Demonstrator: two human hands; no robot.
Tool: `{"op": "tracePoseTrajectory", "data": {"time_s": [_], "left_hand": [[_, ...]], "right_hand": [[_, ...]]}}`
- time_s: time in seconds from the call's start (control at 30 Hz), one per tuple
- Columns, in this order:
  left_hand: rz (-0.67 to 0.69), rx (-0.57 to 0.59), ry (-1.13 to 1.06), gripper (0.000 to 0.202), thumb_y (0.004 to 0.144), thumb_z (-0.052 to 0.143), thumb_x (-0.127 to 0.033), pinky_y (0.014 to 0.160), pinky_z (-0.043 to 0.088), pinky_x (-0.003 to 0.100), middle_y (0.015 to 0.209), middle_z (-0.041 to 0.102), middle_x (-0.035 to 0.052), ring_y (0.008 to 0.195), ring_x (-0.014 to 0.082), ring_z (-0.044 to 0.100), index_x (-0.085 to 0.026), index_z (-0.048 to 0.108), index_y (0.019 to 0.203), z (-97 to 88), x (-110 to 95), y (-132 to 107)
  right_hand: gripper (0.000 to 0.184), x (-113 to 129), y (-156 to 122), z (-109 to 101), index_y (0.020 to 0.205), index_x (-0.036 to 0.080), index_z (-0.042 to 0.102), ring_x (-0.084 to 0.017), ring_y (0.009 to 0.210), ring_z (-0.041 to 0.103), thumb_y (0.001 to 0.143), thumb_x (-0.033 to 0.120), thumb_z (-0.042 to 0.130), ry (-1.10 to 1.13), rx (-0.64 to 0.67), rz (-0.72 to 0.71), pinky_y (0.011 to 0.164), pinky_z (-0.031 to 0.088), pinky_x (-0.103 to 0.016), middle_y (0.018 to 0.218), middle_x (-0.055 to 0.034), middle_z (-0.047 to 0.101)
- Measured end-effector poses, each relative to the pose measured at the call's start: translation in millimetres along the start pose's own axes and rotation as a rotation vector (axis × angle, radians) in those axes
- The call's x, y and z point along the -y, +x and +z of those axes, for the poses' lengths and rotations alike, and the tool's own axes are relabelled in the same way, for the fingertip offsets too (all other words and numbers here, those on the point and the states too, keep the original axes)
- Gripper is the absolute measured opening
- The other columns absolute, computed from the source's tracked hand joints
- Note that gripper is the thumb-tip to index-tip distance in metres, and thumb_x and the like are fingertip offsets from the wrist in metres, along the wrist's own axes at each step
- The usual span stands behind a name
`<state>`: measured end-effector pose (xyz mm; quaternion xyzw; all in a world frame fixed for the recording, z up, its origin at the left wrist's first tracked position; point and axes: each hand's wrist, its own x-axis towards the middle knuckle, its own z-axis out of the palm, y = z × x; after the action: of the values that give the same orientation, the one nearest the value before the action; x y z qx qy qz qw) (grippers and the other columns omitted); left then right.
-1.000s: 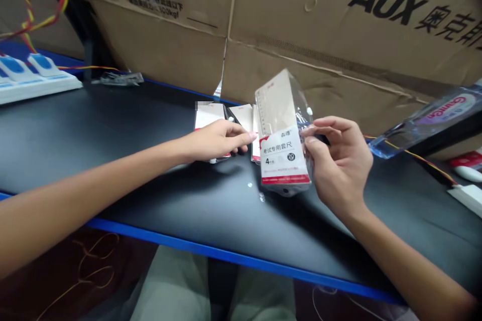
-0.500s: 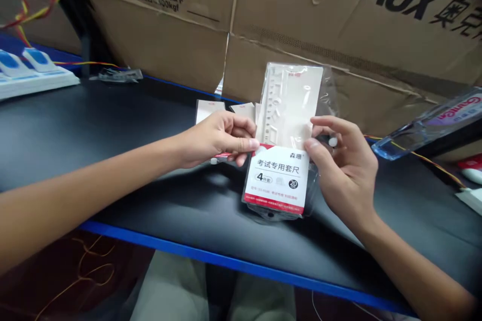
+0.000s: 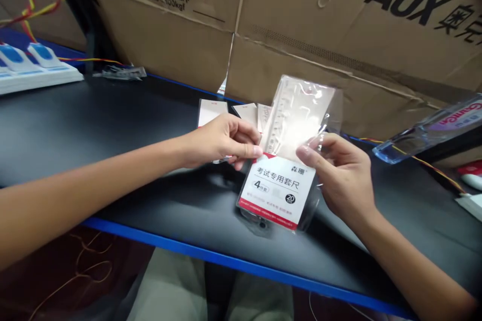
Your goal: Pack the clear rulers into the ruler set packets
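Between my hands, tilted above the table, is a ruler set in a clear plastic sleeve, with a white and red printed card. A ruler's scale shows along its left side. My left hand pinches the left edge between thumb and fingers. On the right edge, my right hand has its thumb across the front and its fingers behind the plastic. Behind my left hand, similar white packets lie on the table, partly covered.
A black table with a blue front edge spreads beneath. Large cardboard boxes stand behind it. A white power strip with plugs is at left. At right are a clear plastic bottle and a yellow-red cable.
The ruler set has tilted further, its top leaning right and its lower end shifting slightly left and down. My right thumb has moved further onto the front of the sleeve.
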<state>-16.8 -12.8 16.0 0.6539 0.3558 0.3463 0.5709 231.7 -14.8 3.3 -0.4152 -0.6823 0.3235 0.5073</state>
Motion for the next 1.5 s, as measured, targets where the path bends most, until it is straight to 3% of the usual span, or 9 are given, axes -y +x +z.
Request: {"op": "tracePoseTrajectory", "data": {"time_s": [0.27, 0.43, 0.6, 0.7, 0.83, 0.97, 1.17, 1.37, 1.5], "left_hand": [[-0.026, 0.057, 0.11, 0.012, 0.083, 0.075, -0.024, 0.048, 0.044, 0.02, 0.062, 0.069, 0.0026, 0.051, 0.0104, 0.062, -0.013, 0.071, 0.084, 10.6, -1.7, -2.4], [0.017, -0.249, 0.085, 0.005, 0.078, 0.069, -0.014, 0.048, 0.04, 0.024, 0.059, 0.062, 0.0009, 0.05, 0.0095, 0.056, -0.014, 0.066, 0.074, -2.3, -7.3, 2.9], [0.013, -0.583, 0.151, 0.016, 0.076, 0.065, -0.019, 0.053, 0.033, 0.027, 0.063, 0.054, 0.0004, 0.056, 0.008, 0.045, -0.017, 0.055, 0.064, -36.3, -6.8, 9.3], [-0.051, -0.632, 0.227, 0.018, 0.075, 0.063, -0.024, 0.057, 0.033, 0.029, 0.065, 0.052, 0.0008, 0.061, 0.0087, 0.043, -0.018, 0.05, 0.064, -50.8, -4.3, 11.1], [-0.099, -0.627, 0.312, 0.015, 0.074, 0.062, -0.024, 0.06, 0.035, 0.032, 0.063, 0.048, 0.0009, 0.062, 0.0118, 0.046, -0.018, 0.052, 0.064, -53.2, -3.0, 11.8], [-0.077, -0.582, 0.326, 0.011, 0.074, 0.061, -0.021, 0.056, 0.036, 0.032, 0.061, 0.049, 0.0003, 0.055, 0.0107, 0.043, -0.018, 0.055, 0.065, -48.5, -3.7, 11.0], [-0.077, -0.61, 0.739, 0.015, 0.074, 0.06, -0.029, 0.062, 0.044, 0.033, 0.071, 0.068, 0.0049, 0.067, 0.0185, 0.06, -0.018, 0.069, 0.077, -60.2, -7.1, 7.7], [-0.337, -0.583, 1.068, 0.065, 0.071, 0.063, -0.039, 0.08, 0.049, 0.037, 0.099, 0.077, 0.0106, 0.091, 0.0306, 0.069, -0.017, 0.063, 0.132, -84.2, -14.9, 2.2], [-0.547, -0.364, 1.214, 0.075, 0.075, 0.06, -0.046, 0.074, 0.047, 0.036, 0.079, 0.074, 0.0077, 0.077, 0.0281, 0.069, -0.016, 0.054, 0.144, -86.0, -19.4, -2.4]], "right_hand": [[0.023, -0.8, 0.0, 1.6, 0.086, 0.021, 0.078, -0.024, 0.074, 0.073, 0.075, 0.041, 0.086, 0.184, 0.324, 0.422, 0.066, 0.059, -0.037, 0.083, -0.0057, 0.078], [0.009, 3.0, 21.0, -14.1, 0.075, 0.023, 0.074, -0.017, 0.082, 0.068, 0.078, 0.028, 0.081, 0.21, -0.039, 0.25, 0.063, 0.056, -0.028, 0.106, -0.004, 0.073], [0.012, -9.5, 43.1, -38.3, 0.074, 0.022, 0.071, -0.012, 0.057, 0.054, 0.075, 0.026, 0.083, 0.087, -0.269, 0.254, 0.039, 0.033, -0.024, 0.076, -0.0025, 0.06], [0.015, -26.9, 49.0, -46.5, 0.076, 0.022, 0.069, -0.015, 0.06, 0.057, 0.075, 0.031, 0.082, 0.002, -0.278, 0.297, 0.043, 0.041, -0.026, 0.075, -0.0033, 0.06], [0.028, -49.5, 52.6, -51.4, 0.099, 0.023, 0.068, -0.027, 0.098, 0.069, 0.08, 0.042, 0.075, -0.215, -0.201, 0.312, 0.076, 0.059, -0.04, 0.109, -0.0098, 0.069], [0.041, -59.3, 50.4, -51.2, 0.114, 0.023, 0.065, -0.031, 0.12, 0.062, 0.077, 0.037, 0.076, -0.386, -0.192, 0.208, 0.106, 0.048, -0.05, 0.129, -0.0113, 0.066], [0.025, -55.9, 41.8, -44.7, 0.105, 0.023, 0.075, -0.03, 0.109, 0.067, 0.086, 0.034, 0.062, -0.774, 0.259, 0.055, 0.093, 0.053, -0.046, 0.124, -0.0094, 0.071], [0.033, -61.7, 44.8, -48.2, 0.11, 0.02, 0.076, -0.03, 0.102, 0.07, 0.086, 0.036, 0.061, -0.883, 0.206, 0.048, 0.088, 0.055, -0.042, 0.123, -0.0105, 0.073], [0.035, -65.4, 46.0, -50.6, 0.113, 0.019, 0.077, -0.028, 0.102, 0.071, 0.085, 0.029, 0.059, -0.932, 0.174, 0.067, 0.093, 0.054, -0.039, 0.12, -0.0094, 0.076]]}}
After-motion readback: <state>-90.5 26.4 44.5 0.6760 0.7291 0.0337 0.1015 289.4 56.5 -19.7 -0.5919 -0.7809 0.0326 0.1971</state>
